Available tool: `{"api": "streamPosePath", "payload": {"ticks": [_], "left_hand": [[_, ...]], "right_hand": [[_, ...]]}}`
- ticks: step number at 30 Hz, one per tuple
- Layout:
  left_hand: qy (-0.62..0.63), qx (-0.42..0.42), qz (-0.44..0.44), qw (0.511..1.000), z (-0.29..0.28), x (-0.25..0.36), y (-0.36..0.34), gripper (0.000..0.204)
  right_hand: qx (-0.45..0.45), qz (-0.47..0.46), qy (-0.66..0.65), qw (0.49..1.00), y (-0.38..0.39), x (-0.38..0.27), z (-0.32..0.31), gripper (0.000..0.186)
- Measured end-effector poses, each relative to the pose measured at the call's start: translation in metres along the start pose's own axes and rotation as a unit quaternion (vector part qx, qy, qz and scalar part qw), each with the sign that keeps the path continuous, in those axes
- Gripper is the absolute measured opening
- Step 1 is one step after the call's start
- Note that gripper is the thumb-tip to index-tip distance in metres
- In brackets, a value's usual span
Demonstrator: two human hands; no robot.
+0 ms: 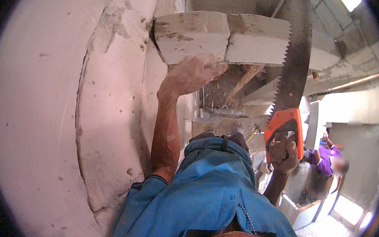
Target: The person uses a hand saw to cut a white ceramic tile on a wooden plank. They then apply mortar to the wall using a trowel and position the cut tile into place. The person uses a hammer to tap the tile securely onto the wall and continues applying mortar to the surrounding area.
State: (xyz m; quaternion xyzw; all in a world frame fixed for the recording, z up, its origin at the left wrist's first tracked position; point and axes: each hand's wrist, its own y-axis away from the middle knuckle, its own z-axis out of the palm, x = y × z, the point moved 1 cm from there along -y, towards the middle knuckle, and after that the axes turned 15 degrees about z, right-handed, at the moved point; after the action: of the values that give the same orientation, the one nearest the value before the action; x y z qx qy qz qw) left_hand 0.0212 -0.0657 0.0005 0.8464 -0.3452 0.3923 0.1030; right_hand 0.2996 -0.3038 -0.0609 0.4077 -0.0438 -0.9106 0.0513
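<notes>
Right hand (285, 152) is gripping the orange-handled saw (293, 81) at upper right, blade overlapping the pale blocks (192, 36) up top. Left hand (192, 73) is hanging loose, half-curled, by their lower edge. Blocks are sitting lined up; not spotting fresh cuts, so sawing's probably pending.

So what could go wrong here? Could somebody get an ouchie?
Maybe. The saw in the right hand has its teeth facing the bare left hand's side, so a slip might cut it. The pale blocks show rough edges, which could scrape fingers. If the saw were dropped, it might land on the feet below.
</notes>
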Motion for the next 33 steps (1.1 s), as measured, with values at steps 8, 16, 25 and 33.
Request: {"api": "streamPosePath", "payload": {"ticks": [8,16,25,33], "left_hand": [[0.224,-0.033,-0.091,0.97,0.084,-0.001,0.027,0.084],[0.172,0.019,0.057,0.983,0.125,0.001,0.04,0.051],[-0.319,0.134,-0.013,0.938,-0.022,0.068,-0.02,0.089],[-0.595,-0.277,-0.052,0.753,-0.059,-0.001,-0.126,0.132]], "right_hand": [[-0.054,-0.003,0.091,0.994,-0.027,-0.012,-0.008,0.023],[-0.044,0.0,0.108,0.993,-0.034,-0.045,-0.043,0.024],[-0.021,-0.016,0.122,0.992,-0.05,-0.09,-0.101,0.026],[0.059,-0.013,0.166,0.984,-0.04,-0.087,-0.157,0.03]]}}
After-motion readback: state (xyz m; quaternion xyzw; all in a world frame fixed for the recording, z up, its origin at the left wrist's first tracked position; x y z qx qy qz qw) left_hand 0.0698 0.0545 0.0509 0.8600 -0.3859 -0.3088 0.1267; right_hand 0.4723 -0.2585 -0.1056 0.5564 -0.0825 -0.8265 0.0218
